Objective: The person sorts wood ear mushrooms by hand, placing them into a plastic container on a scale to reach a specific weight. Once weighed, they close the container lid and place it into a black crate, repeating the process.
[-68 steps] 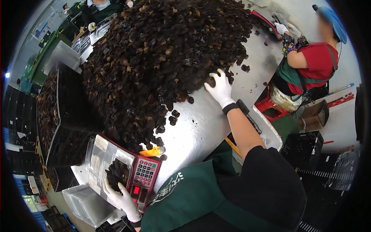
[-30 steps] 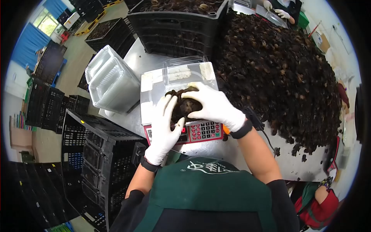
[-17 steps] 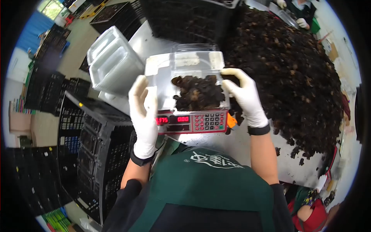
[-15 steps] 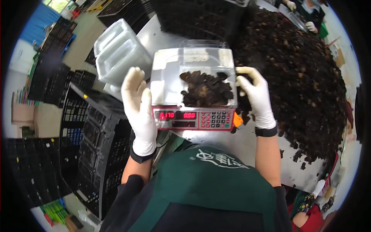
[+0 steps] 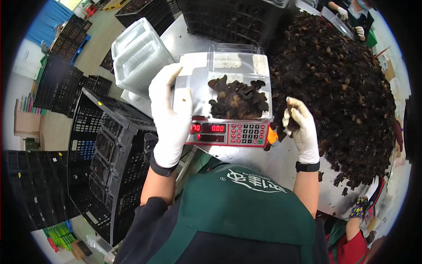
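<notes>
A clear plastic clamshell box [image 5: 228, 49] lies open on the digital scale [image 5: 249, 140], its lower half holding dark wood ear mushrooms [image 5: 239, 100]. My left hand [image 5: 169, 114], in a white glove, hovers over the scale's left side with thumb and fingers apart, holding nothing and covering part of the red display. To the right of the scale, my gloved right hand [image 5: 302, 127] has its fingers curled together around what looks like a small dark piece of wood ear mushroom [image 5: 292, 126]. An orange object [image 5: 273, 137] lies by the scale's right corner.
A large heap of wood ear mushrooms [image 5: 343, 97] covers the table's right side. Stacked clear boxes [image 5: 143, 55] stand at the left, above a black crate [image 5: 118, 163]. Another black crate [image 5: 224, 26] sits behind the scale. Co-workers' gloved hands [image 5: 343, 13] show at the right edges.
My left hand has moved right, over the scale's edge. My right hand has left the box's right side, moved down and right, and its fingers have curled closed.
</notes>
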`<state>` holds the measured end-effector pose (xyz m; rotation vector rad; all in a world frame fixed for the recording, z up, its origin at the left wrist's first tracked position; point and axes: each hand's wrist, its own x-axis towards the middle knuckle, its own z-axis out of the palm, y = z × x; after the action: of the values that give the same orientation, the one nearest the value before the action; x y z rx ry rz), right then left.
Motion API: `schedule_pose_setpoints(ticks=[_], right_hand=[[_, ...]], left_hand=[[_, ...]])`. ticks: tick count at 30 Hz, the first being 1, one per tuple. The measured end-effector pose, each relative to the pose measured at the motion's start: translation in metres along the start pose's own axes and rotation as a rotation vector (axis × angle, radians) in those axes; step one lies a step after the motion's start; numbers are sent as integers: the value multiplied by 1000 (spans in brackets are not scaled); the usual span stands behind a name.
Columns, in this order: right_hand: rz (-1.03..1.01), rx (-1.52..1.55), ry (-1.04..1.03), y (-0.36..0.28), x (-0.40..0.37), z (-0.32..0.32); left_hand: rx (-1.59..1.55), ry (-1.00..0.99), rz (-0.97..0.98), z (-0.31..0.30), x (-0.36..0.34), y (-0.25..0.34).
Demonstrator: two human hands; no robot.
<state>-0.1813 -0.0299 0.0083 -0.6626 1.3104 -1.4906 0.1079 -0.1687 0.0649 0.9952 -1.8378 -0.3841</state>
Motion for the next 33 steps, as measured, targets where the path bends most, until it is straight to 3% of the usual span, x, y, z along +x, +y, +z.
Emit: schedule_pose_setpoints(ticks=[3, 8, 12, 15, 17, 19, 21, 22, 23, 25, 27, 31, 33], right_hand=[[39, 68, 7, 5, -8, -3], [44, 187, -143, 9, -16, -10], [11, 172, -164, 12, -28, -8], [32, 105, -61, 14, -30, -3], [63, -58, -20, -6, -26, 10], [-21, -280, -96, -30, -14, 37], [-359, -558, -194, -37, 5, 73], [-694, -776, -224, -34, 20, 88], [-897, -815, -205, -22, 33, 105], [-970, -1190, -273, -9, 51, 132], [-746, -1569, -267, 3, 62, 147], [-691, -1513, -282, 4, 80, 138], [-929, -1083, -295, -4, 74, 123]], left_hand=[[320, -33, 214, 31, 21, -30], [418, -402, -219, 85, 68, -54], [569, -466, -142, 116, 78, -91], [180, -413, -287, 113, 73, -93], [12, -291, -257, 109, 68, -84], [-115, -266, -239, 97, 66, -68], [-105, -312, -254, 92, 66, -66], [-101, -332, -258, 91, 66, -66], [-138, -294, -241, 91, 66, -66], [-208, -220, -210, 92, 60, -64], [-288, -268, -235, 81, 58, -51], [-371, -295, -233, 66, 44, -36], [-293, -293, -130, 63, 40, -39]])
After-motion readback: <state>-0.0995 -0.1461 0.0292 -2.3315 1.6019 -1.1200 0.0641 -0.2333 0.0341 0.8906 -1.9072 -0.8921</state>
